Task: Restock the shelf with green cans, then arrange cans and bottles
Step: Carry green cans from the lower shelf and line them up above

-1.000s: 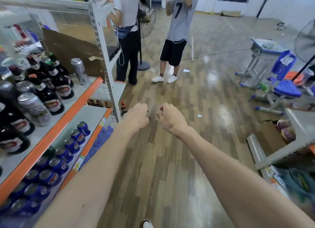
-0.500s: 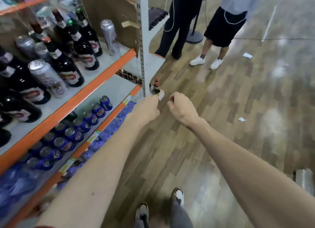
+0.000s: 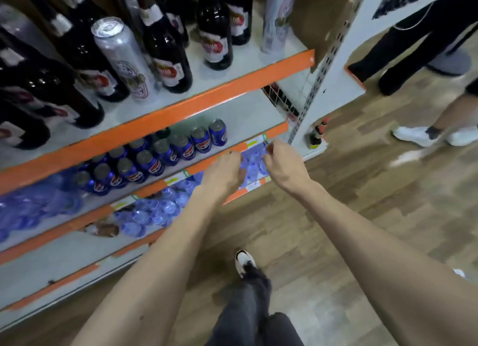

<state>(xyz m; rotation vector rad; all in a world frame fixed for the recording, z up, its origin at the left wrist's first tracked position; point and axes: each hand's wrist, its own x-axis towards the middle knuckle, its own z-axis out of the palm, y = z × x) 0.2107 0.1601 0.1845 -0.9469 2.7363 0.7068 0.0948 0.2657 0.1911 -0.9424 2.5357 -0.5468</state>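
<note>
Both arms reach toward the low end of a shelf unit (image 3: 181, 108) with orange edges. My left hand (image 3: 225, 172) hangs over the lower orange rail with its fingers curled under. My right hand (image 3: 283, 163) is beside it, near the grey upright, also curled; I see nothing in either hand. Blue cans (image 3: 165, 151) stand in rows on the middle shelf. On the shelf above are dark glass bottles (image 3: 214, 35) and tall silver cans (image 3: 121, 56). No green can shows plainly.
Blue-capped water bottles (image 3: 155, 211) fill the shelf below the cans. A small bottle (image 3: 316, 135) stands on the base by the perforated upright (image 3: 318, 69). Two people's legs and white shoes (image 3: 413, 136) are at the right on the wooden floor. My shoe (image 3: 244, 261) is below.
My view has tilted down and closed in on the shelf. Both curled hands have moved from mid-aisle to the lower shelf edge, staying side by side.
</note>
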